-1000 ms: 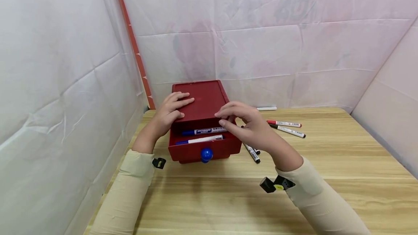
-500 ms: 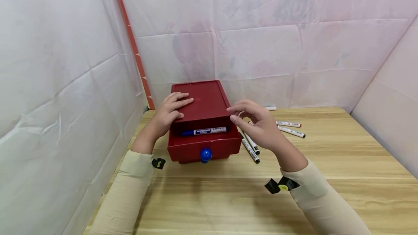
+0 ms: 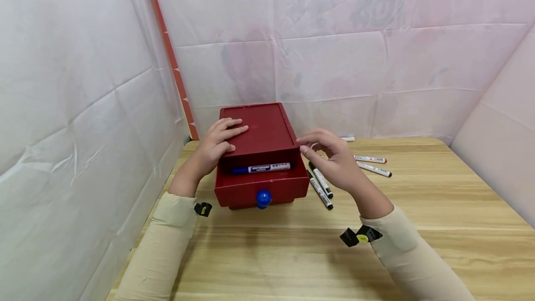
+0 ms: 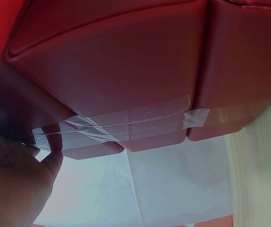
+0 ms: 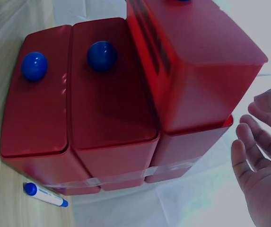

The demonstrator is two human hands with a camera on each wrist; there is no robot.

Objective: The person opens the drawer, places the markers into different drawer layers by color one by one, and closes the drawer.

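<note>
Hands at the red drawer box, one resting on it and one released beside it.

Left hand (image 3: 217, 145) was laid flat on the top of the red drawer box (image 3: 261, 134), fingers straight, nothing grasped. Right hand (image 3: 334, 161) was held relaxed and empty just beside the pulled-out top drawer (image 3: 261, 187), where a blue whiteboard marker (image 3: 260, 168) was lying. Loose markers (image 3: 321, 186) were lying on the wooden table (image 3: 418, 226) below this hand; they could probably be knocked and rolled away if the hand was lowered carelessly.
</note>
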